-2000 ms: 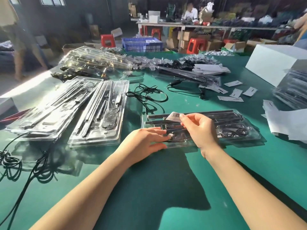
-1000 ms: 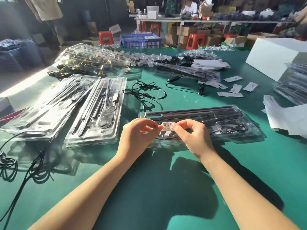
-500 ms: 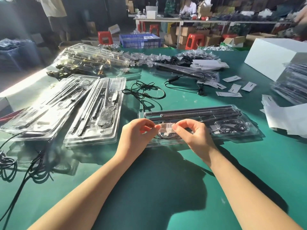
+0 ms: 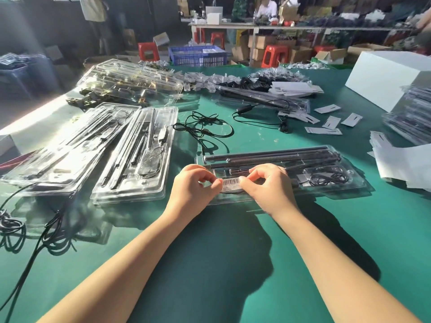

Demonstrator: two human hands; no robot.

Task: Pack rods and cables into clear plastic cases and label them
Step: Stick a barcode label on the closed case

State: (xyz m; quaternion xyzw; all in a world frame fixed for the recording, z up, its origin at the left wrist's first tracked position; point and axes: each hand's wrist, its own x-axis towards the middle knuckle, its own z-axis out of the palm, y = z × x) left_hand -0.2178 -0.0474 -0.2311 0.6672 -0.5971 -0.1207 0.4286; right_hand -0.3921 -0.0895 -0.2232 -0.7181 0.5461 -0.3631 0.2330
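L hand [image 4: 194, 185] & R hand [image 4: 268, 186] each pinch 1 end of the label [image 4: 231, 183], fingers curled, over the case [image 4: 326, 183] near edge, on the table [image 4: 233, 264].

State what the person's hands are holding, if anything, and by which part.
Both hands hold the barcode label: the left hand pinches its left end, the right hand its right end, over the clear plastic case.

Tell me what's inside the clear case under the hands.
Inside the clear case: long black rods along the far side and a coiled black cable at the right end. The left hand, right hand and barcode label hide the middle-left part.
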